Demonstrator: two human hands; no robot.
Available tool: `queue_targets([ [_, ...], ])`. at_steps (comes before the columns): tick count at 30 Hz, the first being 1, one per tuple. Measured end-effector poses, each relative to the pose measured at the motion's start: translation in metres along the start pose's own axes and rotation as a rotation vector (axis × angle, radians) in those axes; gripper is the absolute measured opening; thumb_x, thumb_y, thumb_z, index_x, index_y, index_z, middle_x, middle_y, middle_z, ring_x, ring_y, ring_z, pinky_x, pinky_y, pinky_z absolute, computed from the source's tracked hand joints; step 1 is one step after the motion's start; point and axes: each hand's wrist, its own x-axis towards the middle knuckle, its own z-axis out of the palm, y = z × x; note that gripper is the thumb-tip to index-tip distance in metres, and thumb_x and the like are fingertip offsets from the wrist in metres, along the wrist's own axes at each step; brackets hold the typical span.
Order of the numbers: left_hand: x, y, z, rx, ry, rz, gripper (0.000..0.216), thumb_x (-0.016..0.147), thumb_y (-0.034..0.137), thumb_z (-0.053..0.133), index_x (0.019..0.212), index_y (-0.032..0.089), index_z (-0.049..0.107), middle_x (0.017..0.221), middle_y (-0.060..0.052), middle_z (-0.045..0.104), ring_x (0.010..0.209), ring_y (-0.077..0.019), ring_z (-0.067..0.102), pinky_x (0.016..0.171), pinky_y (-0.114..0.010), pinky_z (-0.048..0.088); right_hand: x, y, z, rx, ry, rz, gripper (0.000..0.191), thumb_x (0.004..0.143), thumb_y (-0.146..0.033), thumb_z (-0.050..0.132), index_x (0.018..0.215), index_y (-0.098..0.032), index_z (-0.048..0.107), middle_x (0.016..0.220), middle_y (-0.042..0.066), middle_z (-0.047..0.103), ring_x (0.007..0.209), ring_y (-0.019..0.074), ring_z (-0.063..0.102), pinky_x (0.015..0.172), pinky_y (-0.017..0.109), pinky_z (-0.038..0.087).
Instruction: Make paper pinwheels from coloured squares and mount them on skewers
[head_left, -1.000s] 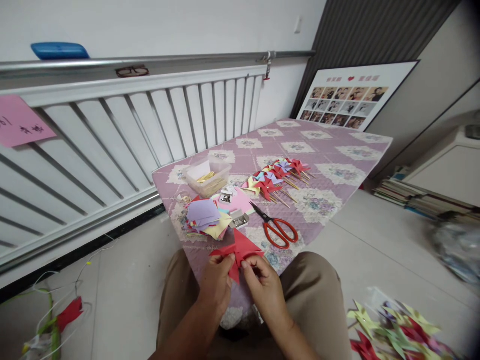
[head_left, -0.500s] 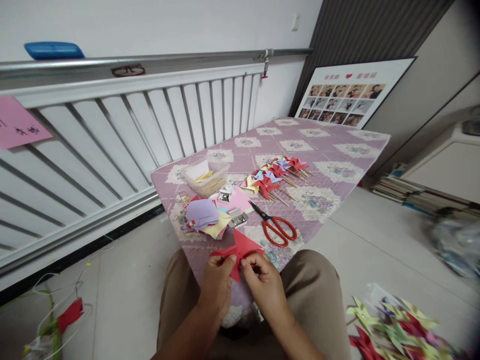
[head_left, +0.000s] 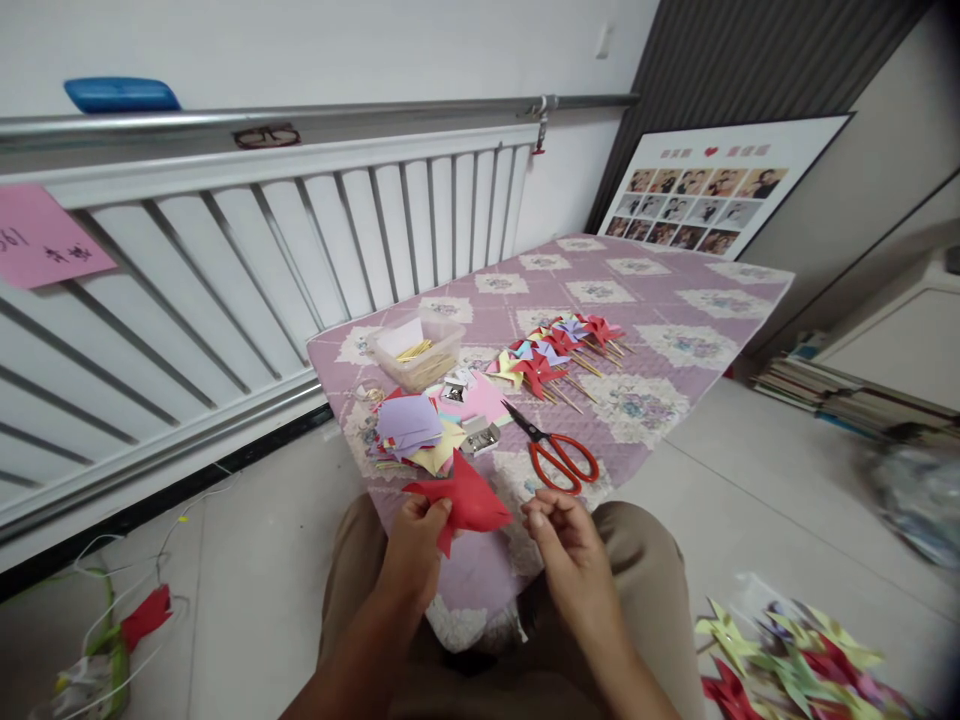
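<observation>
A red paper pinwheel [head_left: 472, 498] is pinched at its left side by my left hand [head_left: 415, 545], over the table's near corner. To its right, my right hand [head_left: 568, 530] is apart from the paper, thumb and fingertips pressed together. Whatever is between those fingertips is too small to make out. Scissors with red handles [head_left: 559, 460] lie just beyond my right hand, blades pointing away to the left. Past the pinwheel lie a pile of coloured paper squares [head_left: 407, 422] and a small clear packet with metal bits [head_left: 480, 440].
A plastic box [head_left: 420, 365] with thin sticks stands near the radiator [head_left: 300, 250]. Finished pinwheels on sticks [head_left: 555, 355] lie mid-table on the floral tablecloth [head_left: 645, 345]. More pinwheels [head_left: 795, 650] are on the floor at right. Cables [head_left: 112, 600] lie on the floor at left.
My right hand has come off the pinwheel and moved right. My left hand has shifted slightly left, turning and tilting the pinwheel. The view has swung slightly.
</observation>
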Motion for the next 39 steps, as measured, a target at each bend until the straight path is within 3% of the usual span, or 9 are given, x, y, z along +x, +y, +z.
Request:
queue_targets([
  [3,0.001,0.003,-0.008,-0.001,-0.078,-0.023,0.013,0.062,0.027,0.067,0.066,0.019,0.058,0.057,0.004,0.057,0.051,-0.0099,0.048,0.055,-0.024,0.039,0.007,0.004,-0.01,-0.009,-0.064,-0.013,0.018,0.087,-0.036,0.059,0.1,-0.023,0.057,0.085,0.002,0.063,0.08,0.0161,0.061,0.072,0.026,0.05],
  [10,-0.004,0.014,-0.015,0.084,-0.225,-0.097,0.012,0.058,0.023,0.068,0.067,0.017,0.063,0.058,0.003,0.059,0.052,-0.0103,0.048,0.056,-0.025,0.04,0.001,-0.021,-0.015,-0.279,-0.451,-0.237,0.027,0.091,-0.018,0.049,0.116,-0.027,0.052,0.095,0.002,0.063,0.085,0.0148,0.061,0.076,0.025,0.048],
  [16,-0.007,0.017,-0.021,0.231,-0.367,-0.092,0.01,0.061,0.023,0.064,0.067,0.015,0.064,0.055,0.003,0.055,0.051,-0.009,0.043,0.055,-0.024,0.036,0.007,-0.036,-0.012,-0.405,-0.695,-0.362,0.028,0.091,-0.011,0.043,0.108,-0.026,0.059,0.096,0.004,0.062,0.09,0.0169,0.059,0.079,0.028,0.046],
  [23,-0.012,0.019,-0.021,0.437,-0.378,-0.052,0.009,0.066,0.022,0.057,0.07,0.017,0.064,0.06,0.002,0.056,0.052,-0.0099,0.043,0.052,-0.023,0.032,0.009,-0.038,-0.011,-0.344,-0.713,-0.26,0.009,0.092,-0.021,0.051,0.092,-0.022,0.06,0.086,0.002,0.062,0.08,0.017,0.058,0.073,0.027,0.046],
  [31,-0.018,0.019,-0.013,0.557,-0.348,0.035,0.007,0.067,0.02,0.055,0.063,0.02,0.06,0.053,0.005,0.048,0.048,-0.0097,0.033,0.05,-0.024,0.024,0.004,-0.043,0.001,-0.356,-0.591,-0.153,0.02,0.09,-0.026,0.051,0.071,-0.021,0.056,0.071,0.0,0.056,0.068,0.0158,0.053,0.061,0.025,0.043],
  [39,-0.019,0.019,-0.011,0.606,-0.34,0.09,0.01,0.066,0.02,0.051,0.066,0.02,0.062,0.059,0.004,0.052,0.055,-0.0115,0.04,0.055,-0.024,0.029,0.004,-0.042,0.012,-0.478,-0.493,-0.157,0.021,0.086,-0.023,0.052,0.065,-0.021,0.051,0.068,-0.001,0.053,0.063,0.0154,0.052,0.058,0.025,0.04],
])
